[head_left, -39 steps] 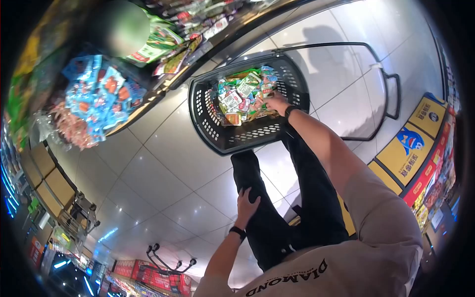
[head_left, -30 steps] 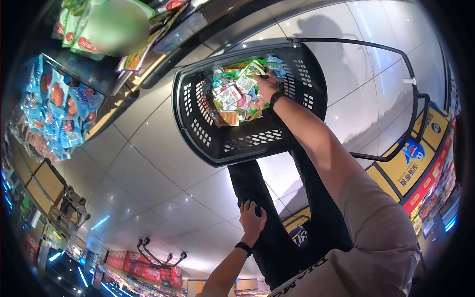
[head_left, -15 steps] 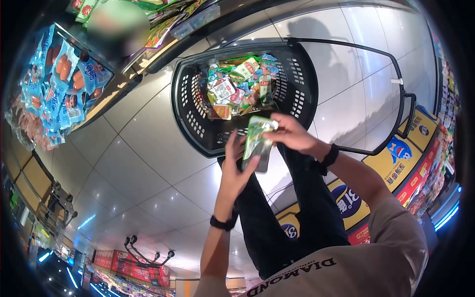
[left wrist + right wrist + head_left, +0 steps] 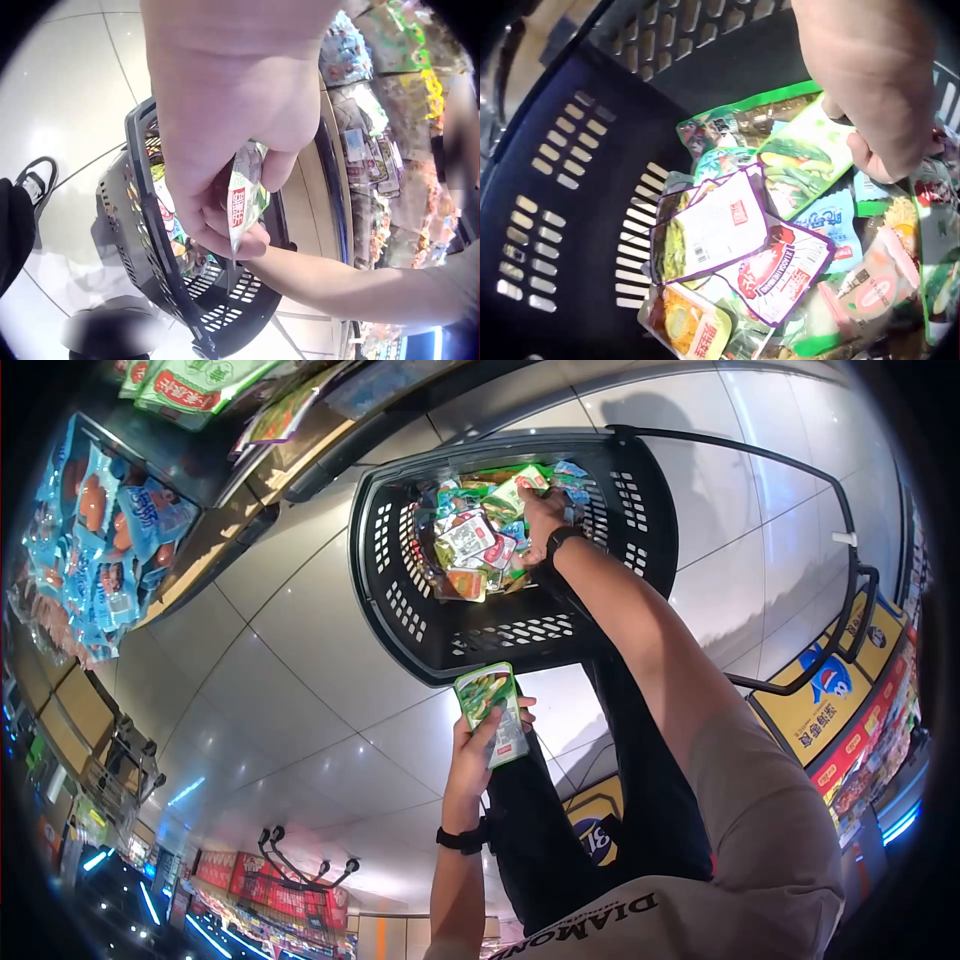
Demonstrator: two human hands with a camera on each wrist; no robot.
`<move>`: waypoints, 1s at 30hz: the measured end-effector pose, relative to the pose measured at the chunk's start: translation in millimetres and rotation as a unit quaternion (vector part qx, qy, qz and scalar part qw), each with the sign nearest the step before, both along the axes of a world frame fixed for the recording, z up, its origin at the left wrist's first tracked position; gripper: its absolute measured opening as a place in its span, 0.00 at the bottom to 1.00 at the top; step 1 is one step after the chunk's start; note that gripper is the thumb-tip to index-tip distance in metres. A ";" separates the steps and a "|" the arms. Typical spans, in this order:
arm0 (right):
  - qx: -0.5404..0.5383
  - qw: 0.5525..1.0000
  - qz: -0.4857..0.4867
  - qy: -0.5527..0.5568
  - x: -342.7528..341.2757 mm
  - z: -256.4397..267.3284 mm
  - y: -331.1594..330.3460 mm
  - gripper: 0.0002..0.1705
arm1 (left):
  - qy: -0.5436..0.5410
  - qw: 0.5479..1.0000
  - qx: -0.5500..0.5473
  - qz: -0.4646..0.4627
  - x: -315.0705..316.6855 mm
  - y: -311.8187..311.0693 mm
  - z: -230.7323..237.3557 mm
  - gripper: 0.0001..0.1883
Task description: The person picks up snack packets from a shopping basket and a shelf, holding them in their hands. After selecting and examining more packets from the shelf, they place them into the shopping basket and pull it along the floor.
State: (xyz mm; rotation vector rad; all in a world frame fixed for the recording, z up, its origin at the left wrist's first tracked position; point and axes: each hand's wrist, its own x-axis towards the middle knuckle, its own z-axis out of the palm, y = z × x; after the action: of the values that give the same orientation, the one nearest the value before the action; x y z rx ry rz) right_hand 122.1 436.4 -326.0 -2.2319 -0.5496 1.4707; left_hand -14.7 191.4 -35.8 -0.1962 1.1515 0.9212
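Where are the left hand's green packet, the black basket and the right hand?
Green packet (image 4: 484, 688): head view, upper front.
Black basket (image 4: 626, 120): right wrist view, inner wall.
Right hand (image 4: 543, 518): head view, its back.

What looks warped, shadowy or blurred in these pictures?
Head view: fisheye bending, black corners, glints on the floor, a shadow beyond the basket. Left wrist view: smeared patch at the bottom, the left hand looming large. Right wrist view: the right hand softer than the print on the packets.
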 end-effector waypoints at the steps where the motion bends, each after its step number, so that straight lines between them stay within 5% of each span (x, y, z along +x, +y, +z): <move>1: 0.028 0.993 0.045 -0.107 -1.3 -10.9 -3.2 0.27 | -0.008 1.000 0.002 0.006 -0.8 -4.2 -5.7 0.18; 4: 0.080 0.989 0.119 -0.040 22.3 -14.0 -13.5 0.19 | 0.004 1.000 -0.001 0.015 -3.7 -7.3 -12.7 0.19; 6: 0.146 0.988 -0.047 0.027 31.3 -20.3 -19.8 0.16 | 0.039 0.999 0.010 -0.015 -17.5 -2.3 -16.6 0.19; 8: 0.182 0.976 0.117 0.013 41.2 75.7 -21.4 0.15 | 0.132 0.991 0.025 0.006 -28.9 17.7 -8.2 0.18; 11: 0.106 0.944 0.276 0.145 54.3 195.5 -35.6 0.16 | 0.241 0.966 0.058 -0.068 -44.5 33.1 -16.9 0.17; 14: -0.048 0.908 0.310 0.278 51.2 259.1 -70.6 0.16 | 0.211 0.964 0.024 -0.159 -34.5 50.5 -18.8 0.18; 17: -0.021 0.891 0.322 0.318 38.3 267.5 -104.0 0.17 | 0.054 0.987 0.060 -0.142 -19.9 57.2 -19.0 0.17; 18: -0.047 0.873 0.344 0.341 39.9 259.9 -102.7 0.17 | 0.044 0.983 0.071 -0.161 -17.7 60.0 -18.6 0.16; 20: -0.031 0.906 0.306 0.291 34.5 245.2 -83.2 0.18 | 0.003 0.993 0.001 -0.120 -20.7 58.2 -19.1 0.14; 23: 0.074 0.954 0.292 0.011 51.3 137.4 -61.5 0.19 | 0.016 0.995 -0.003 -0.095 -25.0 44.5 -14.0 0.16; 24: 0.076 0.975 0.202 -0.048 54.2 106.7 -57.9 0.20 | -0.002 0.997 -0.028 -0.067 -25.1 40.6 -11.0 0.16; 25: -0.019 0.967 0.251 -0.043 65.0 89.2 -44.4 0.30 | -0.022 0.998 -0.052 -0.040 -24.0 35.8 -8.5 0.16; 26: -0.018 0.967 0.251 -0.041 71.9 57.4 -46.4 0.30 | -0.020 0.998 -0.052 -0.041 -21.1 29.9 -7.2 0.16; 28: -0.045 0.975 0.171 -0.135 86.6 -15.3 -68.2 0.46 | -0.036 0.997 -0.067 0.017 -14.0 19.9 -8.8 0.17; 30: -0.005 0.953 0.229 -0.197 87.5 -28.9 -71.5 0.55 | -0.021 0.997 -0.073 0.007 -8.8 14.0 -9.4 0.20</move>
State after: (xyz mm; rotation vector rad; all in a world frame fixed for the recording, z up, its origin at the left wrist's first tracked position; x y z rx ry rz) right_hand 209.6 364.9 -354.9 -2.5339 -1.2581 1.2114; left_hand -23.4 205.4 -45.2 -0.3413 1.1804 0.8426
